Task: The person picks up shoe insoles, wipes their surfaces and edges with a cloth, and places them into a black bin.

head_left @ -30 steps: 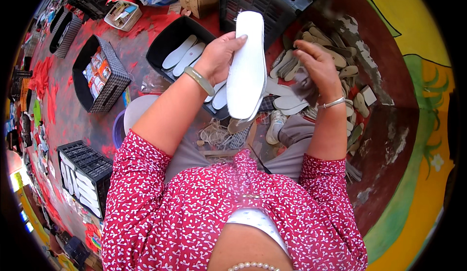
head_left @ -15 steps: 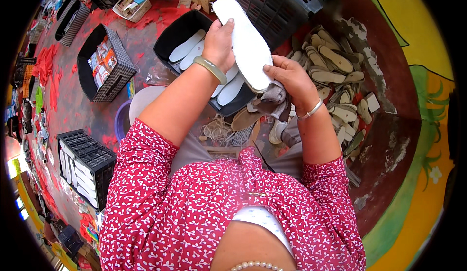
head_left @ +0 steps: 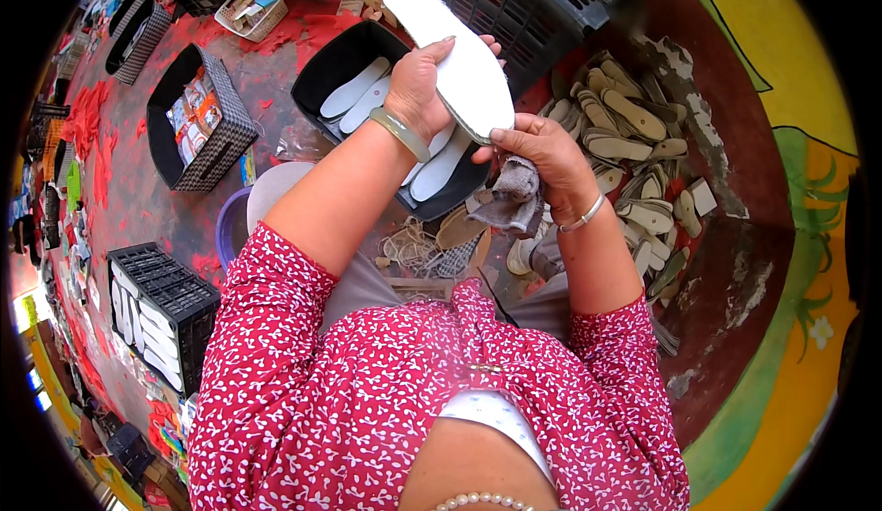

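A white shoe sole point(head_left: 457, 63) with a darker edge is held up in front of me, tilted. My left hand point(head_left: 420, 84) is closed around its middle, thumb on the white face and fingertips showing past the far edge. At the lower end, my right hand point(head_left: 549, 157) pinches the sole's rim between thumb and fingers. A crumpled grey cloth point(head_left: 513, 194) hangs from that same hand. Below the left hand, a black bin point(head_left: 310, 79) holds several pale soles point(head_left: 355, 87).
Beige soles point(head_left: 634, 116) lie heaped by the wall at right. A large black plastic crate point(head_left: 501, 29) stands ahead. To the left are a woven basket with packets point(head_left: 225, 139) and a black crate with white soles point(head_left: 170, 277). Tangled cord point(head_left: 413, 247) lies between my knees.
The sole has shifted slightly left and turned, showing its lower edge. My left fingers have come into view past its far side. The cloth hangs lower and looser from my right hand.
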`<state>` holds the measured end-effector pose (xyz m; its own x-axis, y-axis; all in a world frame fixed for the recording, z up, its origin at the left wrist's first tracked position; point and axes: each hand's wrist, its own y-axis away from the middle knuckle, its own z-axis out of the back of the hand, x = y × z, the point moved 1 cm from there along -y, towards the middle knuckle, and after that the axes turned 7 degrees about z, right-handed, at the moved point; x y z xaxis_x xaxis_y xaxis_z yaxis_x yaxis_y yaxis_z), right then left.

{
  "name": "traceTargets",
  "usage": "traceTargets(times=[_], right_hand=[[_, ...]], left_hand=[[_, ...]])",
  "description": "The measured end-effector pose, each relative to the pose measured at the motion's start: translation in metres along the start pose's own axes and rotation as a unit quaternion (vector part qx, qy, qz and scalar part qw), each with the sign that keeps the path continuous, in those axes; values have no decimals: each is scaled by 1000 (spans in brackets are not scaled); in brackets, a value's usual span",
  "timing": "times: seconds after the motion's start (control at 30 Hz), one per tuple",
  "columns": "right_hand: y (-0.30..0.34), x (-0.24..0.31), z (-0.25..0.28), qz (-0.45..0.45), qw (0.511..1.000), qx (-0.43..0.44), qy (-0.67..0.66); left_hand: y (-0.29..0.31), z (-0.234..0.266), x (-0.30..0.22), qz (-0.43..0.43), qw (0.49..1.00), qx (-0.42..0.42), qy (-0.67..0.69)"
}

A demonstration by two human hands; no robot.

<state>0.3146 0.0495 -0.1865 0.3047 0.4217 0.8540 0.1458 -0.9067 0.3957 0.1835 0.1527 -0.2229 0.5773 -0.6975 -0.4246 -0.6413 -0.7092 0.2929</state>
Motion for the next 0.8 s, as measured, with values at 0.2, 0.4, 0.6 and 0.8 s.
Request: traceTargets(times=[0.2,0.4,0.6,0.8], right_hand=[[-6,-7,-1,22,1000,16,-7],[3,6,-8,146,986,61,52],[1,1,-12,150,986,42,55],[0,-2,-6,133,988,58,53]], left_hand=[[3,-2,-7,4,997,54,58],[10,-11,-15,-10,994,72,83],[7,-6,-12,-7,994,71,86],[6,-3,-12,-15,994,86,70]])
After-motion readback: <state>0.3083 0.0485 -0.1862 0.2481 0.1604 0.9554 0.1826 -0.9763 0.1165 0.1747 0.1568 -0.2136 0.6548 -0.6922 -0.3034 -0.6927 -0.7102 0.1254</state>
